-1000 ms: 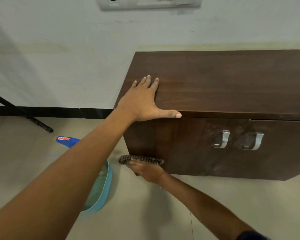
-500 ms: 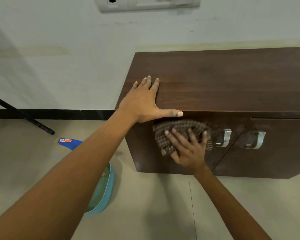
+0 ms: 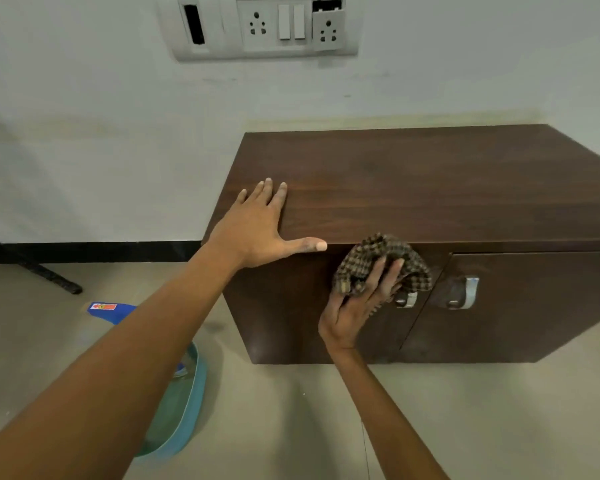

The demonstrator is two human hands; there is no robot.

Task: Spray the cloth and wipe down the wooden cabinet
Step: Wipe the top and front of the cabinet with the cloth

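A low dark wooden cabinet (image 3: 430, 188) stands against the white wall, with two doors and two metal handles (image 3: 463, 293). My left hand (image 3: 257, 225) lies flat on the cabinet's top left corner, fingers spread, thumb along the front edge. My right hand (image 3: 357, 303) grips a brown checked cloth (image 3: 383, 261), bunched up and pressed against the top of the left door, just under the front edge. The cloth covers part of the left handle. A blue object with an orange label (image 3: 108, 311) lies on the floor to the left, partly hidden by my left arm.
A light blue basin (image 3: 184, 407) sits on the floor left of the cabinet, under my left arm. A dark pole (image 3: 45, 277) slants down to the floor at far left. A switch and socket panel (image 3: 267, 26) is on the wall above.
My right hand with the cloth rose from the cabinet's bottom left to the top of the left door, and the cloth is now bunched. My left hand stayed put.
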